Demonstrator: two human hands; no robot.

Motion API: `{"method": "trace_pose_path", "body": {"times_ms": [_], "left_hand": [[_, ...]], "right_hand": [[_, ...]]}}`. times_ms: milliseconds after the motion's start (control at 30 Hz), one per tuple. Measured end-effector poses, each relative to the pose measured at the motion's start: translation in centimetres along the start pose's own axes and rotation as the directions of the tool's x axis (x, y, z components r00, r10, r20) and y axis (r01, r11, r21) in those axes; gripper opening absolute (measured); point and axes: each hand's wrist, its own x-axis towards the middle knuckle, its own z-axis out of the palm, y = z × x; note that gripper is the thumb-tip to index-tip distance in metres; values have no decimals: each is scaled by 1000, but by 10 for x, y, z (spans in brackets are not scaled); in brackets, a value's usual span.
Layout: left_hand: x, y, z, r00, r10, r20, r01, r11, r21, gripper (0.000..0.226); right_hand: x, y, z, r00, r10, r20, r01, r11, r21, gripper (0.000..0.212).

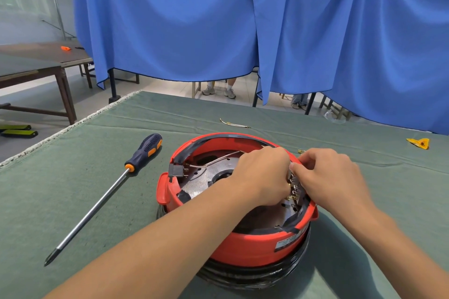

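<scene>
Terminal block (295, 185) with brass tabs, sitting at the right inner rim of the upturned red cooker base (255, 247), its long axis running along that rim. Left hand (263, 175) is gripping it from inside and right hand (332, 177) is pinching it from outside, both equally near. Screwdriver (104, 198) is lying well apart, leftward.
</scene>
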Motion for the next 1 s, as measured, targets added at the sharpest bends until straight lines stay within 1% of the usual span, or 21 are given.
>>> {"method": "trace_pose_path", "body": {"times_ms": [100,233,267,333,400,467,533,600,667,733,800,867,933,1000], "left_hand": [[1,-2,-1,1000,-17,12,18,999,-28,6],[1,0,0,1000,5,-7,-5,1000,30,11],[0,0,0,1000,4,-11,-4,1000,26,10],[2,-2,0,1000,-13,-14,13,1000,5,5],[3,-3,0,999,-32,-8,32,999,-3,8],[4,-2,-1,999,-50,-5,50,999,-8,4],[3,-1,-1,998,-67,6,67,997,-24,5],[3,-2,0,997,-69,37,71,996,-58,4],[3,-6,0,994,-77,82,86,989,-122,9],[3,-11,-1,993,-74,91,90,978,-188,12],[3,-12,-2,995,-73,65,86,971,-225,13],[4,-11,-2,993,-116,19,117,972,-206,10],[5,-14,-2,980,-197,-18,192,967,-168,11],[6,-18,-3,962,-273,18,273,950,-153,15]], "right_hand": [[1,1,1,1000,-11,-11,12,1000,12,20],[1,2,1,999,-27,-28,27,999,17,20],[1,2,1,999,-35,-33,35,999,11,20],[1,2,1,998,-53,-44,53,999,0,21],[1,2,1,997,-67,-50,66,998,-15,23],[2,3,1,996,-73,-51,72,997,-27,24],[1,3,0,996,-79,-52,77,996,-37,26],[-2,2,-1,995,-83,-61,77,992,-95,27],[-4,1,-3,992,-101,-80,84,977,-193,30],[-4,0,-4,991,-107,-84,86,971,-225,32],[-2,1,-5,994,-84,-68,71,982,-174,29],[0,3,-6,997,-57,-50,52,994,-94,24],[1,4,-6,998,-43,-39,41,998,-40,22],[1,3,-4,999,-39,-33,38,999,-27,23]]}}
